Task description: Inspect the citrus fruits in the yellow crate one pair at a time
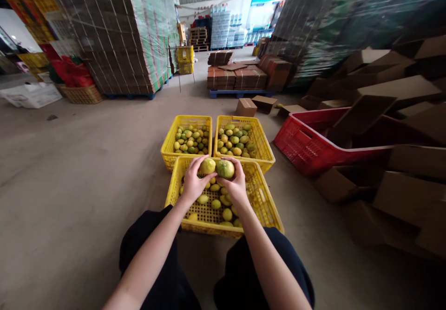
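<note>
My left hand (193,180) is closed round a yellow lemon (208,166). Beside it, my right hand (238,183) grips a greener, larger lemon (225,169). The two fruits are held side by side, close together, above the near yellow crate (268,203). Inside that crate, loose lemons (216,204) lie on the perforated bottom, partly hidden by my hands and forearms. Just beyond stand two more yellow crates, the left one (167,154) and the right one (265,147), both holding many yellow and green lemons.
At the right, a red crate (303,138) holds cardboard, with open cardboard boxes (411,203) heaped around it. Flattened cartons (237,79) lie on a blue pallet (237,93) ahead. Tall wrapped stacks (114,36) rise on both sides. Concrete floor (87,184) stretches to the left.
</note>
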The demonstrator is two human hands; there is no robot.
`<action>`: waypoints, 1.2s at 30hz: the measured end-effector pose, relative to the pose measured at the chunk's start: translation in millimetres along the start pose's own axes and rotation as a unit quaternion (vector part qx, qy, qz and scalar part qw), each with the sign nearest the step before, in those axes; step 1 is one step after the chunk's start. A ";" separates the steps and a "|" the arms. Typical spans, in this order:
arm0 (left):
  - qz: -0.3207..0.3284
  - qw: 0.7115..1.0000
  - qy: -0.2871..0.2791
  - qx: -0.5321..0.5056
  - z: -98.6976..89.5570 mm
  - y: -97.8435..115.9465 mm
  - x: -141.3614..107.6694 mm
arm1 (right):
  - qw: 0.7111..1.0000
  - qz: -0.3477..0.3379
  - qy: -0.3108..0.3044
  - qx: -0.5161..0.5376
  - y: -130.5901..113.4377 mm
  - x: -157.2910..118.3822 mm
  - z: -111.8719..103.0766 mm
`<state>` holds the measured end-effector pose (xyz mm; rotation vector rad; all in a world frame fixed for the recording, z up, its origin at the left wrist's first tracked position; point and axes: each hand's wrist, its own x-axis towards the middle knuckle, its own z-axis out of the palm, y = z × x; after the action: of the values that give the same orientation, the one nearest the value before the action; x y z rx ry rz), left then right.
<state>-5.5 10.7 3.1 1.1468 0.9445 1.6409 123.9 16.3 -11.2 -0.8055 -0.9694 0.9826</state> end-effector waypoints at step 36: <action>-0.301 0.835 0.044 -0.458 14.0 -9.2 11.2 | 0.871 0.286 0.015 0.400 7.3 4.9 2.5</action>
<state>8.2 25.4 1.7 0.0835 0.3777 1.3327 120.5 23.8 -15.3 -0.3808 -0.2026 1.7199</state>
